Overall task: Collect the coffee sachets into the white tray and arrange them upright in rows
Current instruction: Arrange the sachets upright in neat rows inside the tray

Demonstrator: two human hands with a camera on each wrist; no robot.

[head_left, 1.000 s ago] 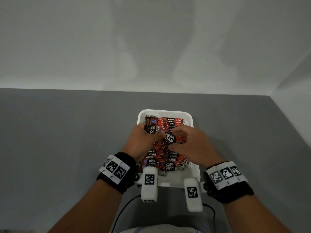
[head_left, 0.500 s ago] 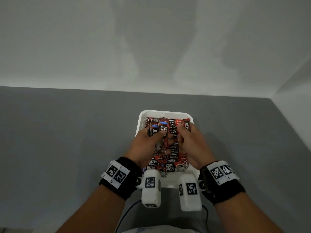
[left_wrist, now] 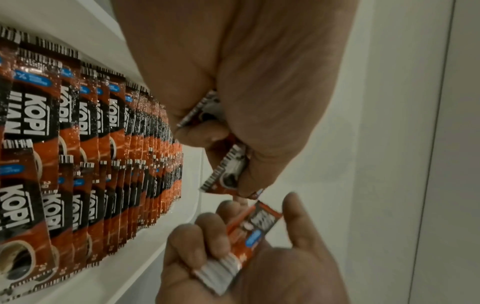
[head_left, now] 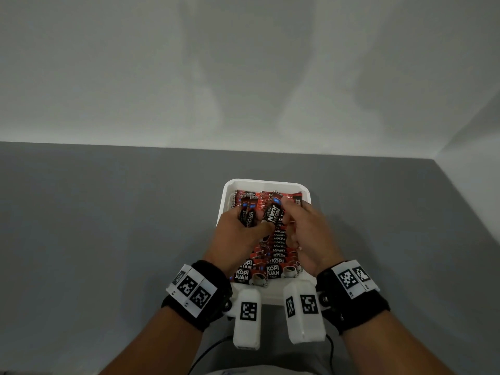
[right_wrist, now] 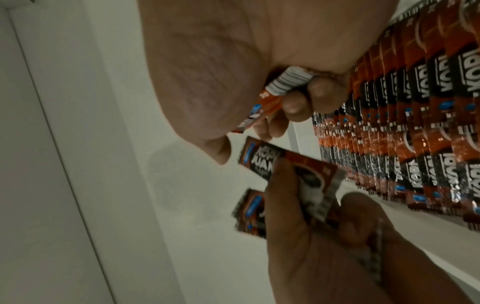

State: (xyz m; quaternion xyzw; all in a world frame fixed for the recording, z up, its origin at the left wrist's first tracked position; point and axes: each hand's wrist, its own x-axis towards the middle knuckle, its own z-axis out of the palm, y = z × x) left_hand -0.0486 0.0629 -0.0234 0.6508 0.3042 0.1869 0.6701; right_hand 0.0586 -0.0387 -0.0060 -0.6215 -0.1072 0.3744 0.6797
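Note:
The white tray [head_left: 266, 182] sits on the grey table, filled with red and black coffee sachets [head_left: 278, 247] standing in rows [left_wrist: 103, 144] [right_wrist: 415, 102]. Both hands are over its far end. My left hand [head_left: 251, 226] grips a few sachets [head_left: 247, 213] [right_wrist: 283, 168], one of them tilted toward the right hand [head_left: 273, 215]. My right hand [head_left: 297, 220] curls round a small stack of sachets [right_wrist: 285, 82] [left_wrist: 244, 234], which the head view mostly hides. A bare patch of tray floor [left_wrist: 189, 181] lies beyond the rows.
The grey table [head_left: 108, 239] runs to a white wall at the back and another on the right. A black cable [head_left: 211, 350] hangs at the near edge. No loose sachets show on the table.
Both hands have slid from the tray's middle to its far end. The sachet the right hand pinched earlier now stands tilted between the two hands.

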